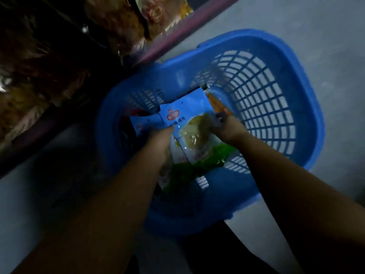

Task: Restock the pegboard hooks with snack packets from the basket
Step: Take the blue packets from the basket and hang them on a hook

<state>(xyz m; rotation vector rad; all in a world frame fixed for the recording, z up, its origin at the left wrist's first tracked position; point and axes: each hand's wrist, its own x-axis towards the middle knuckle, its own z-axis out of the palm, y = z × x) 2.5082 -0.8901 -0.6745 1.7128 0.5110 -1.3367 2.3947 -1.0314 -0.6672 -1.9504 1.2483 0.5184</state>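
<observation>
Snack packets [189, 125] are gripped over the blue basket [308, 107] by left hand [161, 143] and right hand [227, 125]

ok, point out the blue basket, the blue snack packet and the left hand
blue basket [308, 91]: head view, far rim.
blue snack packet [178, 109]: head view, upper printed face.
left hand [160, 141]: head view, back of hand.

Blue slotted basket [280, 107] on floor, blue-and-green snack packets [189, 127] fanned inside
</observation>
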